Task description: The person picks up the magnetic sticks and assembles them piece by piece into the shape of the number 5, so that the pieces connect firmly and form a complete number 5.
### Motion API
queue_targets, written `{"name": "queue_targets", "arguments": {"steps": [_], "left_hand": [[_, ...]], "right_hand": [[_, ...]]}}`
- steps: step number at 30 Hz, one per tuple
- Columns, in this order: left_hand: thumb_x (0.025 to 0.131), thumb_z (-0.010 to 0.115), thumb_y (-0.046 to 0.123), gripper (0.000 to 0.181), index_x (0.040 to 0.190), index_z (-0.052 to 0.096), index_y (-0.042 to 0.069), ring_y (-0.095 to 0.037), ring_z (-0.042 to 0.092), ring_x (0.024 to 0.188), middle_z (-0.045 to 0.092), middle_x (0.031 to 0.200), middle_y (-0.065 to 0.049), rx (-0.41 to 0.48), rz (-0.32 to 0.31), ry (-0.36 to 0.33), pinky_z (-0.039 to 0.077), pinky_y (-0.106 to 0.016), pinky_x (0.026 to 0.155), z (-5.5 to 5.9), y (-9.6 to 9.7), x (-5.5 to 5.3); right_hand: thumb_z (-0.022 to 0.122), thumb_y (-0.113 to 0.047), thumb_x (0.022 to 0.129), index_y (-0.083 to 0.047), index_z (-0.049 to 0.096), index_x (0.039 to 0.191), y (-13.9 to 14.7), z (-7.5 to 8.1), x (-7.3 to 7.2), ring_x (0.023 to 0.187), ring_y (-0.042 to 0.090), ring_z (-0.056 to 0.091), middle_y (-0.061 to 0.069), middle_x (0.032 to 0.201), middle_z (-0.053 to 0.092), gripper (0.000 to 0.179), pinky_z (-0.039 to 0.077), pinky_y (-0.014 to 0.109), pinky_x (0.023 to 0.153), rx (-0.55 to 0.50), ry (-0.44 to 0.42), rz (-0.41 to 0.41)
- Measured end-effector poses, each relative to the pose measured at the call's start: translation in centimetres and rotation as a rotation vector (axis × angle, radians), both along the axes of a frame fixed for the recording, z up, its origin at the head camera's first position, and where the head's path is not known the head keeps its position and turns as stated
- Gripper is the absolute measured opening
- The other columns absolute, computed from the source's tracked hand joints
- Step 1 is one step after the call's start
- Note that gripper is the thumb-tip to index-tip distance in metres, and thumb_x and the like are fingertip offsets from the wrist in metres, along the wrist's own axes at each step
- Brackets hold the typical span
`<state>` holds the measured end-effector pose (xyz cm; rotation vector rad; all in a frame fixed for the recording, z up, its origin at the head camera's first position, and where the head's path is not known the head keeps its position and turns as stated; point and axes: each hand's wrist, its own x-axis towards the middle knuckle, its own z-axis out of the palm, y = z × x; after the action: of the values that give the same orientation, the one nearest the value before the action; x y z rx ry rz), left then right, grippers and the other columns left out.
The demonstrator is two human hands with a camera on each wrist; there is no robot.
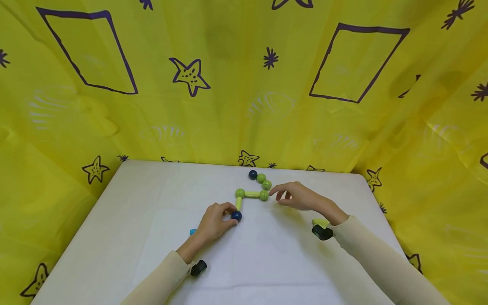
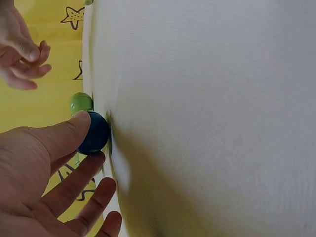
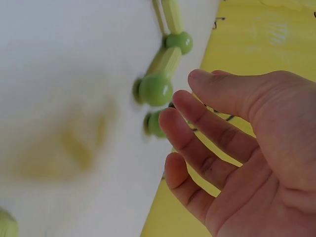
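My left hand [image 1: 214, 222] pinches a dark blue ball [image 1: 236, 216] between thumb and fingers, low over the white table. From that ball a yellow-green rod [image 1: 239, 203] leads to a green ball [image 1: 240, 193], and a second rod [image 1: 252, 194] runs right to another green ball [image 1: 264, 195]. Beside this end ball, my right hand [image 1: 299, 196] hovers with loosely bent fingers and nothing between them. In the right wrist view a gap shows between thumb and fingertips, near the green ball [image 3: 156, 90].
Behind the chain lie two green balls [image 1: 266, 185] and a dark blue ball [image 1: 253, 174]. A yellow-green piece [image 1: 320, 222] sits under my right wrist, and a light blue piece [image 1: 192, 231] by my left hand. A yellow patterned curtain [image 1: 221, 118] borders the table.
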<state>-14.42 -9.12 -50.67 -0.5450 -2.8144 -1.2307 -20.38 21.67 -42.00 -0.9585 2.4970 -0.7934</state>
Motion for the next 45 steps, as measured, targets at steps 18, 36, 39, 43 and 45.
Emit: {"name": "queue_targets", "arguments": {"steps": [18,36,39,43,45], "left_hand": [[0.086,0.085,0.016,0.022,0.105,0.075,0.011,-0.018,0.058,0.088,0.076,0.099,0.0,-0.006,-0.01,-0.002,0.045,-0.036,0.081,-0.2,0.0,-0.2],[0.084,0.085,0.013,0.022,0.104,0.076,0.009,-0.022,0.059,0.087,0.076,0.098,-0.001,0.002,-0.02,0.013,0.044,-0.035,0.079,0.0,0.0,-0.2],[0.085,0.085,0.014,0.022,0.104,0.076,0.009,-0.021,0.058,0.087,0.076,0.098,-0.001,-0.003,-0.015,0.004,0.045,-0.035,0.079,0.0,0.0,-0.3],[0.085,0.085,0.014,0.023,0.104,0.076,0.009,-0.02,0.059,0.087,0.076,0.098,0.0,-0.003,-0.015,0.003,0.045,-0.034,0.079,0.0,0.0,-0.3],[0.085,0.085,0.014,0.022,0.104,0.076,0.009,-0.02,0.059,0.088,0.076,0.098,0.0,-0.003,-0.018,0.006,0.045,-0.035,0.079,-0.1,0.0,-0.4]], "right_hand": [[0.07,-0.003,0.095,-0.005,0.07,0.122,8.5,-1.0,1.3,0.094,0.024,0.065,0.012,0.109,0.072,0.027,0.054,0.042,0.085,0.097,-0.084,-0.074],[0.07,0.001,0.092,-0.009,0.073,0.115,11.9,-2.9,2.0,0.089,0.02,0.056,0.002,0.098,0.065,0.025,0.049,0.03,0.08,0.124,-0.22,-0.062],[0.069,0.002,0.092,-0.01,0.074,0.114,12.0,-3.1,2.0,0.089,0.019,0.056,0.002,0.098,0.065,0.025,0.049,0.03,0.079,0.122,-0.225,-0.064],[0.07,0.002,0.092,-0.01,0.075,0.113,12.1,-3.3,2.0,0.089,0.019,0.056,0.005,0.098,0.066,0.025,0.05,0.03,0.08,0.124,-0.221,-0.065],[0.07,0.002,0.092,-0.01,0.075,0.113,12.0,-3.4,2.0,0.089,0.019,0.056,0.005,0.098,0.066,0.025,0.05,0.03,0.08,0.128,-0.226,-0.073]]}}
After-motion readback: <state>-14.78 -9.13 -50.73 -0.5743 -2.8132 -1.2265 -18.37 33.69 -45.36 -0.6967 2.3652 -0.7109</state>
